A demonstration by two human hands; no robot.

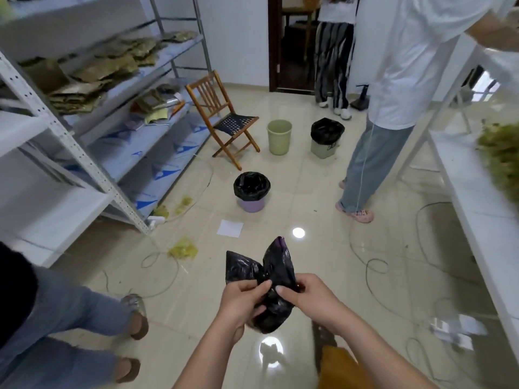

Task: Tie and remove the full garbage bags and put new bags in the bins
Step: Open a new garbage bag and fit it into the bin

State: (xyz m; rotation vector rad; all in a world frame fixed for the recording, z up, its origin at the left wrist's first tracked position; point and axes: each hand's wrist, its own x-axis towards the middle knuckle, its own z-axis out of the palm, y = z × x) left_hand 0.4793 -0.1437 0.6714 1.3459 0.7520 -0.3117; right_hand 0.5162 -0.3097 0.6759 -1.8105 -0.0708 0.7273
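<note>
I hold a bundle of black garbage bags (273,279) in front of me, above the floor. My left hand (241,300) grips its lower left side and my right hand (306,296) pinches the plastic on the right. Two loose ends of the bundle stick upward. Ahead on the floor stands a purple bin (252,204) lined with a black bag. Farther back are a green bin (279,137) with no bag and another green bin (325,148) lined with a black bag.
Metal shelving (92,164) runs along the left, a white shelf (477,192) along the right. A wooden folding chair (224,119) stands near the bins. A person in jeans (373,164) stands at right, another's legs (70,318) at left. Cables, paper (230,228) and yellow scraps lie on the floor.
</note>
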